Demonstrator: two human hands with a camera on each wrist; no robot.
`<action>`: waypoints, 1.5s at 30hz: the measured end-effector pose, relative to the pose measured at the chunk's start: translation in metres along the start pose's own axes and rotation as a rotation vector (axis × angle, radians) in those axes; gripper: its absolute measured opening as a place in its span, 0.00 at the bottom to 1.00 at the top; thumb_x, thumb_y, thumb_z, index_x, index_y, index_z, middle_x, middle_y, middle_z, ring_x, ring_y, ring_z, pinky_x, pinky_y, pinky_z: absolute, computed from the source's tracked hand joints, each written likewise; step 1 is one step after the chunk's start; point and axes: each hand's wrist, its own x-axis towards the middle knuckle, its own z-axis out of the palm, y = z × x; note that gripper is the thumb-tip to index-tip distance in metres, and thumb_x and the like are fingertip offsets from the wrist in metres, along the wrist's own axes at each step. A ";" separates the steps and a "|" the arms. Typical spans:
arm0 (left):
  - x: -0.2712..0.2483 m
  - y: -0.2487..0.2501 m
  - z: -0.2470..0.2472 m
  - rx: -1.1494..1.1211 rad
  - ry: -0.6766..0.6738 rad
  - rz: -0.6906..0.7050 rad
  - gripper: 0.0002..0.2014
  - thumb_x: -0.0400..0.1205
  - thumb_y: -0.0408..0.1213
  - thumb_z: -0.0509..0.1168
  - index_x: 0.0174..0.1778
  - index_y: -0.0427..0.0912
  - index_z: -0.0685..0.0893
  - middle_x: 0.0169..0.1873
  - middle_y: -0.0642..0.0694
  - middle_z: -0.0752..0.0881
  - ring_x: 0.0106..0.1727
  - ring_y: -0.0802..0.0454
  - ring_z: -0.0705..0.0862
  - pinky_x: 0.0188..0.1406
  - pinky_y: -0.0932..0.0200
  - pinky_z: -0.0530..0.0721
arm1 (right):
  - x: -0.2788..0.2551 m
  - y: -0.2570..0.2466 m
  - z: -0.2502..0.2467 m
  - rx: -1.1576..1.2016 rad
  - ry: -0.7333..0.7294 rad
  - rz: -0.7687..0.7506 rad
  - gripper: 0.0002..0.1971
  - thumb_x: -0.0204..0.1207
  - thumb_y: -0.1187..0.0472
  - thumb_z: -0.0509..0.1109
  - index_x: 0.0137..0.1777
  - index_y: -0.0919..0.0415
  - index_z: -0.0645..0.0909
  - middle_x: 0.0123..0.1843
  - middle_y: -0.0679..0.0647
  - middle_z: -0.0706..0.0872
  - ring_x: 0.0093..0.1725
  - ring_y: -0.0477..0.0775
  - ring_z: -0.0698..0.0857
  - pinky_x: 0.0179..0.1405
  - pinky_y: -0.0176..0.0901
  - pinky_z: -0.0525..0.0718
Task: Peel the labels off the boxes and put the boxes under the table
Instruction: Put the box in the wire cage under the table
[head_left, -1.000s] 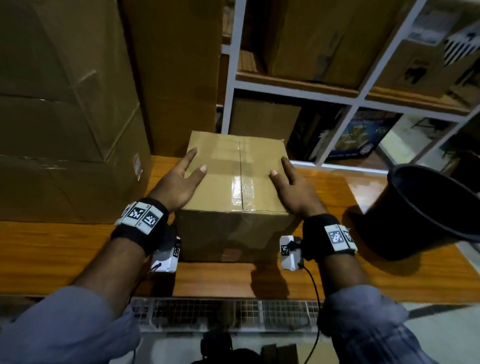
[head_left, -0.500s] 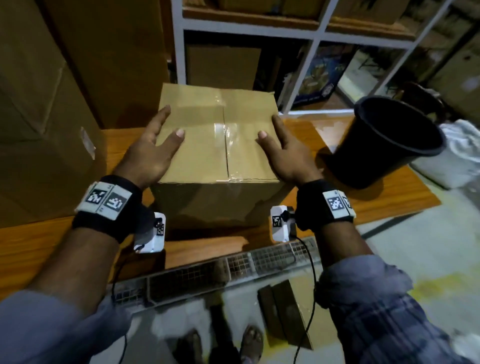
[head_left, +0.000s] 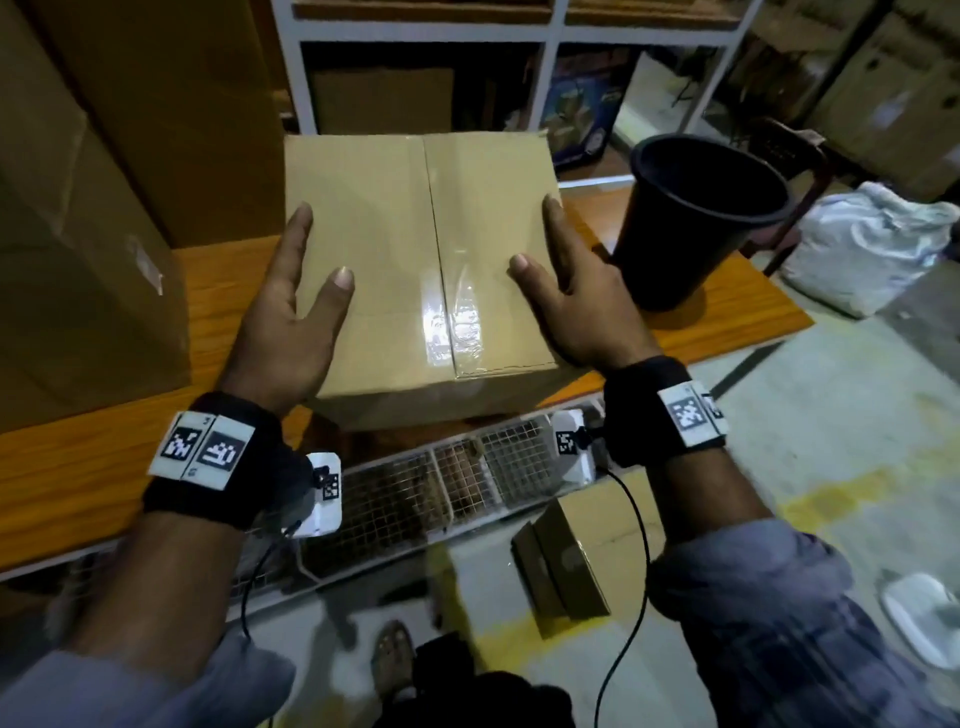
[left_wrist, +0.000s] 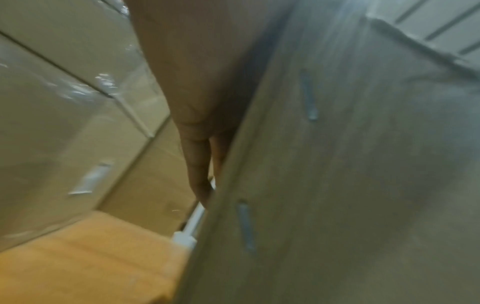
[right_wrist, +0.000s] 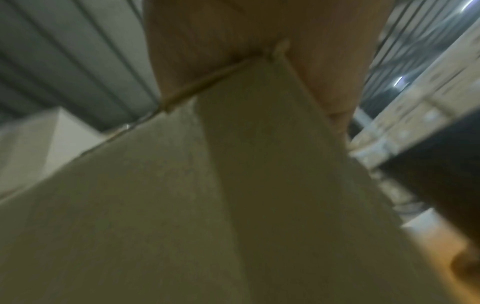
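Observation:
A taped brown cardboard box (head_left: 415, 244) is between my two hands at the front edge of the wooden table (head_left: 78, 467), and its near end hangs over the edge. My left hand (head_left: 293, 312) lies flat against the box's left side, thumb on top. My right hand (head_left: 576, 306) presses the right side the same way. In the left wrist view, straight fingers (left_wrist: 198, 164) run along the box wall (left_wrist: 350, 164). The right wrist view shows my palm (right_wrist: 207, 30) on the box's corner (right_wrist: 207, 205). I see no label on the faces that show.
A black bucket (head_left: 691, 223) stands on the table just right of the box. Big cartons (head_left: 78, 260) fill the table's left. A wire-mesh rack (head_left: 467, 478) runs under the table edge. A small box (head_left: 576, 561) lies on the floor, with a white sack (head_left: 872, 249) further right.
The box has come toward me, from sitting well on the table to overhanging its front edge. Both hands stayed on its sides. The head view has tilted down to the floor.

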 end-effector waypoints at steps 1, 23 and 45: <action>-0.007 0.008 0.009 -0.001 -0.020 0.020 0.33 0.91 0.55 0.62 0.89 0.71 0.53 0.84 0.62 0.68 0.76 0.63 0.75 0.70 0.57 0.80 | -0.012 0.004 -0.015 -0.022 0.036 0.014 0.40 0.85 0.33 0.64 0.92 0.39 0.52 0.84 0.51 0.78 0.80 0.55 0.80 0.77 0.57 0.81; -0.088 0.094 0.270 0.014 -0.732 0.120 0.38 0.87 0.59 0.66 0.82 0.63 0.46 0.70 0.51 0.80 0.64 0.50 0.88 0.62 0.39 0.89 | -0.266 0.161 -0.185 -0.064 0.496 0.583 0.36 0.86 0.32 0.61 0.91 0.31 0.52 0.87 0.51 0.74 0.82 0.60 0.76 0.80 0.56 0.75; -0.013 -0.107 0.536 0.558 -1.250 0.139 0.27 0.87 0.45 0.69 0.81 0.43 0.73 0.67 0.43 0.87 0.67 0.40 0.85 0.60 0.52 0.81 | -0.245 0.395 -0.030 -0.148 0.610 1.281 0.31 0.89 0.36 0.54 0.91 0.32 0.53 0.67 0.64 0.89 0.62 0.71 0.87 0.61 0.59 0.84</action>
